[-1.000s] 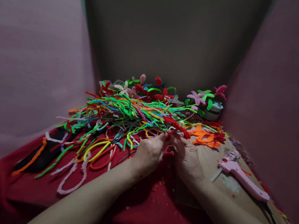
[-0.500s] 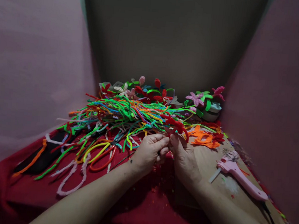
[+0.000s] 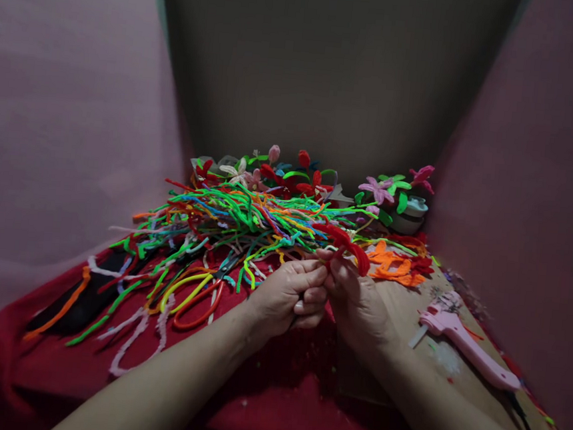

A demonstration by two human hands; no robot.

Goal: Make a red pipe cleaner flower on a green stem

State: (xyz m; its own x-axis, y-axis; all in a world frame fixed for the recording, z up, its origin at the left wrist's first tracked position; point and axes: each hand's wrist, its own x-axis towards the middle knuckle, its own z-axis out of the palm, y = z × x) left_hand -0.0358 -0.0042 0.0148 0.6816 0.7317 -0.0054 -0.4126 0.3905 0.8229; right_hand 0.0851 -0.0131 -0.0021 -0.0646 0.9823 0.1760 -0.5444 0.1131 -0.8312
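A red pipe-cleaner flower (image 3: 348, 242), its looped petals pointing up and to both sides, rises above my fingertips. My right hand (image 3: 361, 308) is closed on its lower part, thumb toward me. Close against it, my left hand (image 3: 287, 292) pinches at the base of the same flower with its other fingers curled in. What lies right between the fingertips is hidden. Behind both hands spreads a heap of loose pipe cleaners (image 3: 247, 208) in green, orange, red and other colours.
Scissors (image 3: 199, 301) with yellow and red handles lie left of my hands. On the right, a cardboard sheet (image 3: 398, 312) carries orange pipe-cleaner petals (image 3: 397, 266) and a pink glue gun (image 3: 470, 348). Finished pipe-cleaner flowers (image 3: 314, 184) stand at the back. Red cloth (image 3: 275, 401) covers the table.
The red flower has turned a little in my fingers, its petals now leaning more to the right. My left fingers have shifted their pinch slightly. The view has moved a little.
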